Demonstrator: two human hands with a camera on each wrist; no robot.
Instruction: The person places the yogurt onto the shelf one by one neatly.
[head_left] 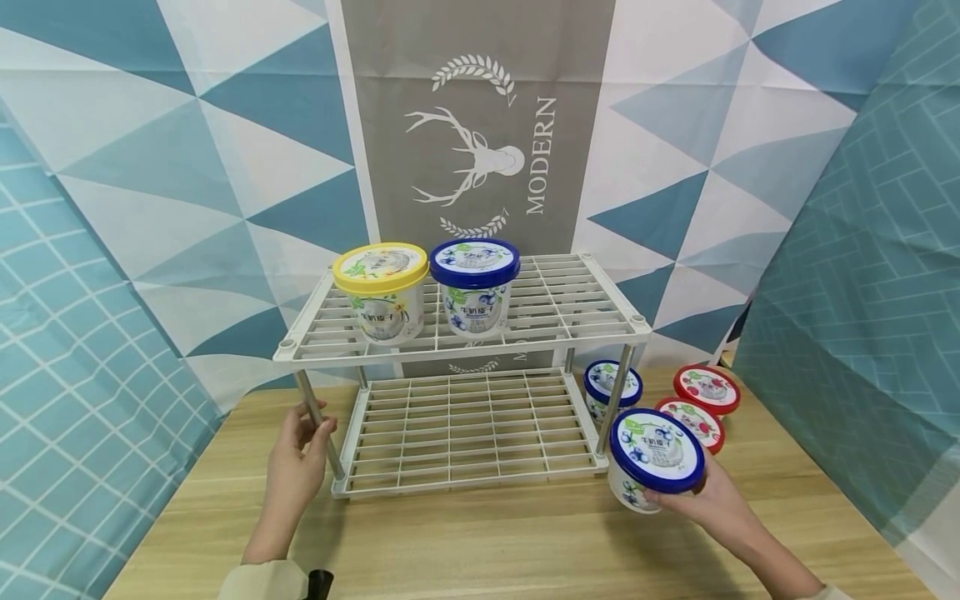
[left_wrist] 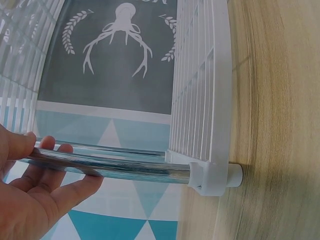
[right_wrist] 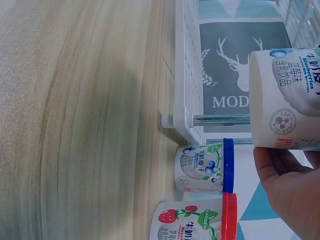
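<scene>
My right hand (head_left: 716, 500) grips a white tub with a blue lid (head_left: 657, 450) and blueberry pictures, held up in front of the rack's right front post. In the right wrist view the tub (right_wrist: 285, 100) is above the table, fingers under its side. My left hand (head_left: 296, 458) holds the left front metal post (left_wrist: 120, 167) of a white two-tier rack (head_left: 465, 483), thumb on one side and fingers on the other. On the upper shelf a yellow-lidded tub (head_left: 382, 292) stands at the left, beside a blue-lidded tub (head_left: 476, 287). The lower shelf bears nothing.
Right of the rack another blue-lidded tub (head_left: 611, 387) stands on the wooden table (head_left: 480, 550), behind the right front post. Two red-lidded strawberry tubs (head_left: 707, 389) stand farther right. A patterned cloth (head_left: 480, 108) hangs behind the rack.
</scene>
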